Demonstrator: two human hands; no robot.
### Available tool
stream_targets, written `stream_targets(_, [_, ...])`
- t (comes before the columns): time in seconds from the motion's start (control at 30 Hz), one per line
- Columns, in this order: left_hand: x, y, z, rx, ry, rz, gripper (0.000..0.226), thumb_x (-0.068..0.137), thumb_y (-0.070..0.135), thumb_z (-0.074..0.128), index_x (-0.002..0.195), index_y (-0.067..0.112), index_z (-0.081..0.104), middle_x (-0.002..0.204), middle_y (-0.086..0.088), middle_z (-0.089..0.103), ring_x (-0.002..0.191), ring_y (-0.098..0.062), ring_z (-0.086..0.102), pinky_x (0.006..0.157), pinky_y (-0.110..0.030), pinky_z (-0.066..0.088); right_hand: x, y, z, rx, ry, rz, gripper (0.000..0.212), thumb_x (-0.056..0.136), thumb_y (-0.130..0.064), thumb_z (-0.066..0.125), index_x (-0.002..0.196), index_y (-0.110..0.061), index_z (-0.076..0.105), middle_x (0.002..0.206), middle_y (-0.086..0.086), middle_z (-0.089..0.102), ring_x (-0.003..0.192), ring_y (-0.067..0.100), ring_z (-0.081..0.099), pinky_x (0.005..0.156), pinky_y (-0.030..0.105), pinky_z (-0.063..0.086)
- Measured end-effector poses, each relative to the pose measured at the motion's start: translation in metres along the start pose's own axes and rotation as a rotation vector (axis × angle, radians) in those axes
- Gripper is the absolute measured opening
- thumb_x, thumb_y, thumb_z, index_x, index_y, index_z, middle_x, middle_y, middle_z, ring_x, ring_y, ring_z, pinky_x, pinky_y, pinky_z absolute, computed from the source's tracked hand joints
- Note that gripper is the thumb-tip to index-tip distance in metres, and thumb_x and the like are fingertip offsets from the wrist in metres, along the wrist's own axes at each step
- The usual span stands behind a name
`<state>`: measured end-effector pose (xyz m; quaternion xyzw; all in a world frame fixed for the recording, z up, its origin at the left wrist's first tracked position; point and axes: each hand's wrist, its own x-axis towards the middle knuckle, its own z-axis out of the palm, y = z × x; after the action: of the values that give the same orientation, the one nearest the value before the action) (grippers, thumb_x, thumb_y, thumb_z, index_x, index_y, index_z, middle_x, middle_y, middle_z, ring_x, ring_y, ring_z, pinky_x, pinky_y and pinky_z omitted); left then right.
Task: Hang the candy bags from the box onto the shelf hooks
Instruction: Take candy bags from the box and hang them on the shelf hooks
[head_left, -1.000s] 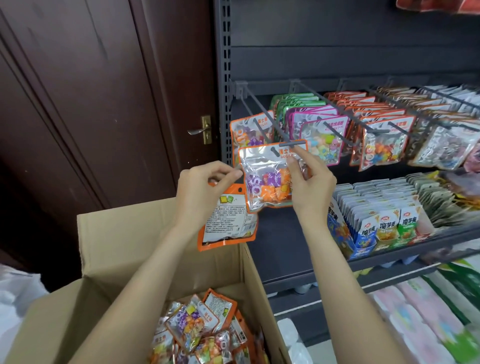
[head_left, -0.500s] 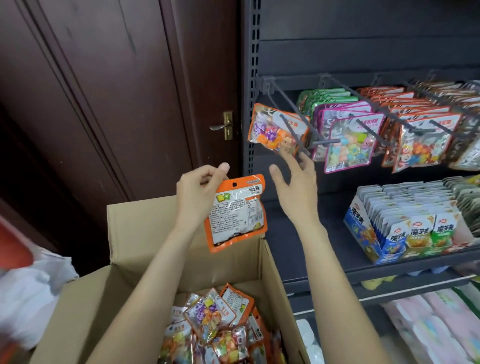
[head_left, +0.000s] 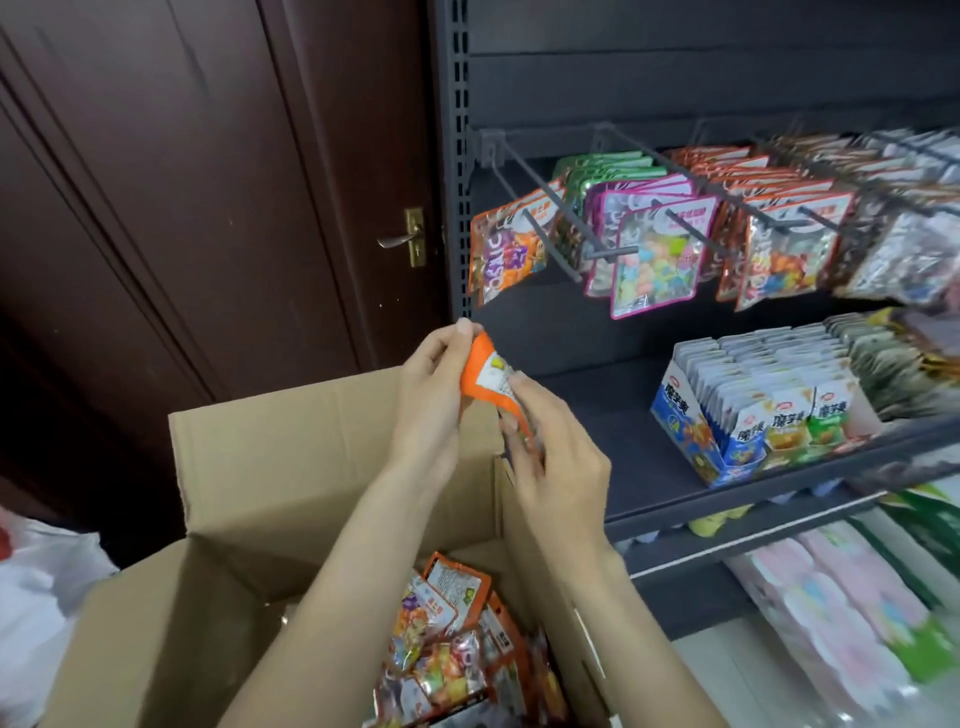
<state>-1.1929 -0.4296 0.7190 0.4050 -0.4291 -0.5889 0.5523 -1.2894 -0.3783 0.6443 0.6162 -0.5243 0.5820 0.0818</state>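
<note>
— Nearest item?
— An open cardboard box (head_left: 291, 467), near left, with loose candy bags (head_left: 447, 649) in its bottom.

— The hands?
— Both are raised above the box's far flap. The left hand (head_left: 431, 395) pinches the top edge of an orange candy bag (head_left: 485, 371); the right hand (head_left: 556, 452) grips its lower part. The bag is turned edge-on between them.

— Farther back?
— A dark shelf unit (head_left: 649, 431). On the leftmost hook (head_left: 545, 218) hangs one orange bag (head_left: 506, 249). Hooks to its right carry full rows.
</note>
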Motion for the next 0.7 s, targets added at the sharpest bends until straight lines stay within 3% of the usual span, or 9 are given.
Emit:
stream_targets(0.07, [0.001, 0.003, -0.004, 0.109, -0.057, 0.140, 0.011, 0.093, 0.012, 0.059, 0.102, 0.012, 0.066, 0.095, 0.003, 0.066, 0.086, -0.002, 0.060, 0.073, -0.016, 0.050, 0.010, -0.005, -0.011, 0.235, 0.062, 0.278, 0.037, 0.088, -0.009, 0.067, 0.120, -0.025, 0.058, 0.109, -0.008, 0.069, 0.099, 0.000, 0.062, 0.083, 0.017, 0.048])
stream_targets(0.13, [0.003, 0.003, -0.010, 0.247, -0.069, 0.260, 0.027, 0.085, 0.009, 0.069, 0.110, 0.019, 0.062, 0.106, 0.013, 0.063, 0.093, 0.005, 0.058, 0.079, -0.013, 0.047, 0.021, -0.007, -0.020, 0.589, 0.107, 0.595, 0.034, 0.084, -0.018, 0.073, 0.114, -0.024, 0.059, 0.102, -0.011, 0.069, 0.096, 0.006, 0.066, 0.081, 0.026, 0.050])
stream_targets(0.2, [-0.001, 0.004, -0.014, 0.270, -0.139, 0.258, 0.047, 0.074, 0.019, 0.078, 0.114, 0.031, 0.055, 0.119, 0.015, 0.057, 0.105, 0.001, 0.058, 0.087, -0.017, 0.049, 0.029, -0.005, -0.028, 0.867, 0.127, 0.771, 0.044, 0.080, -0.024, 0.070, 0.122, -0.019, 0.054, 0.108, -0.003, 0.068, 0.100, 0.014, 0.067, 0.078, 0.034, 0.054])
stream_targets(0.33, [-0.009, 0.006, -0.005, 0.276, -0.363, 0.299, 0.055, 0.072, 0.013, 0.081, 0.114, 0.032, 0.050, 0.118, 0.016, 0.060, 0.100, -0.009, 0.065, 0.075, -0.023, 0.055, 0.039, -0.007, -0.034, 1.018, 0.142, 0.763, 0.049, 0.084, -0.019, 0.069, 0.126, -0.031, 0.047, 0.121, 0.002, 0.063, 0.107, 0.018, 0.065, 0.076, 0.035, 0.056])
stream_targets(0.47, [-0.011, 0.009, 0.006, 0.299, -0.352, 0.348, 0.053, 0.074, 0.008, 0.079, 0.117, 0.024, 0.054, 0.117, 0.013, 0.062, 0.097, -0.008, 0.067, 0.070, -0.022, 0.055, 0.039, -0.005, -0.038, 0.962, 0.195, 0.734, 0.050, 0.080, -0.019, 0.074, 0.122, -0.031, 0.049, 0.117, 0.001, 0.065, 0.105, 0.018, 0.066, 0.071, 0.032, 0.056])
stream_targets(0.57, [-0.013, 0.006, 0.008, 0.282, -0.361, 0.345, 0.056, 0.073, 0.004, 0.080, 0.116, 0.028, 0.053, 0.114, 0.015, 0.063, 0.097, -0.008, 0.067, 0.067, -0.020, 0.054, 0.035, 0.000, -0.041, 0.915, 0.242, 0.730, 0.060, 0.069, -0.029, 0.085, 0.119, -0.034, 0.052, 0.121, 0.007, 0.064, 0.107, 0.023, 0.065, 0.073, 0.034, 0.056])
stream_targets(0.7, [-0.014, 0.003, 0.013, 0.288, -0.372, 0.359, 0.059, 0.074, -0.001, 0.078, 0.118, 0.028, 0.052, 0.110, 0.023, 0.064, 0.098, -0.004, 0.066, 0.069, -0.019, 0.054, 0.033, 0.003, -0.045, 0.813, 0.314, 0.678, 0.060, 0.069, -0.021, 0.083, 0.118, -0.038, 0.053, 0.124, 0.011, 0.060, 0.104, 0.021, 0.065, 0.088, 0.051, 0.053])
